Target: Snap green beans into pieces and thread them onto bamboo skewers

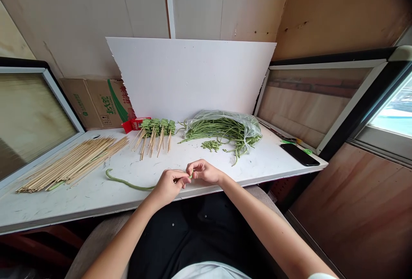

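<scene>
A long green bean (128, 183) trails leftward over the white table from under my left hand (170, 186). My left fingers are closed around it near its right end. Pinched at that end, my right hand (204, 171) meets the left one, with a bit of green showing between the fingertips. Beyond my hands lies a small heap of short bean pieces (211, 145). Behind that heap, a clear plastic bag (254, 126) holds many long beans (219, 126). Skewers threaded with cut bean pieces (157, 127) lie grouped to the left of the bag.
A large pile of bare bamboo skewers (74, 159) covers the table's left side. On the right is a black phone (299, 154). A white board (193, 77) stands at the back, beside a cardboard box (96, 103). The white table's (96, 204) front edge runs just below my hands.
</scene>
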Demonstrator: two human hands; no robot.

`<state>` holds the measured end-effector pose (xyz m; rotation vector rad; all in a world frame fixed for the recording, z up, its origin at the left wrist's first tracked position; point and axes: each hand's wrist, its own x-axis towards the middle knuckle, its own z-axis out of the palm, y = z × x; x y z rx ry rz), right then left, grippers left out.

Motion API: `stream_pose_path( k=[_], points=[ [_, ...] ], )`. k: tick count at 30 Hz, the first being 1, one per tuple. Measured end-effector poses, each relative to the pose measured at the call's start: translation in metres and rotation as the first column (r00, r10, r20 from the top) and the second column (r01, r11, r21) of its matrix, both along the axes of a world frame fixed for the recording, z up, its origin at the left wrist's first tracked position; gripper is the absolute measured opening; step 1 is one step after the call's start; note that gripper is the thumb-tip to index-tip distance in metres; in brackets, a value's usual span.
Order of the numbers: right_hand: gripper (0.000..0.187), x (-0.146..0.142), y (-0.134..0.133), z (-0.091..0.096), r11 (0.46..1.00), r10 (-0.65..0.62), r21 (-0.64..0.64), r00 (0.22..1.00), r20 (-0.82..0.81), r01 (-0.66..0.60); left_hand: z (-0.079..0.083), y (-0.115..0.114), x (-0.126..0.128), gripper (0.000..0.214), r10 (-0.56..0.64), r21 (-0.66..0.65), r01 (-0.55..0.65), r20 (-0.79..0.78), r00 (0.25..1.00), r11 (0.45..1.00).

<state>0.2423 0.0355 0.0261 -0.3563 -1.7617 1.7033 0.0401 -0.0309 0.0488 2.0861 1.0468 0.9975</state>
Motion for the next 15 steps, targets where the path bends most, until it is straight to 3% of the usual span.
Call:
stream_pose_path(
  k=[3, 6, 8, 11, 15],
  points=[
    [0.045, 0.003, 0.002, -0.002, 1.0, 0.007, -0.009, 1.0, 0.007, -0.007, 0.0, 0.0, 0.001, 0.031, -0.005, 0.011, 0.005, 0.002, 1.0, 1.0],
    [0.037, 0.007, 0.004, 0.003, 0.984, -0.135, 0.126, 0.989, 0.056, 0.127, -0.004, 0.003, 0.0, 0.024, 0.072, 0.078, -0.071, -0.002, 0.997, 0.994],
    [0.03, 0.01, 0.004, 0.011, 0.92, -0.287, 0.308, 0.951, 0.116, 0.241, -0.008, 0.007, -0.002, 0.018, 0.154, 0.156, -0.151, -0.006, 0.988, 0.976],
    [0.021, 0.012, 0.0, 0.024, 0.778, -0.447, 0.55, 0.882, 0.146, 0.304, -0.012, 0.01, -0.003, 0.014, 0.258, 0.248, -0.25, 0.004, 0.966, 0.936],
    [0.021, 0.008, -0.006, 0.032, 0.644, -0.534, 0.696, 0.838, 0.111, 0.318, -0.013, 0.01, -0.003, 0.013, 0.315, 0.301, -0.312, 0.041, 0.948, 0.901]
  ],
)
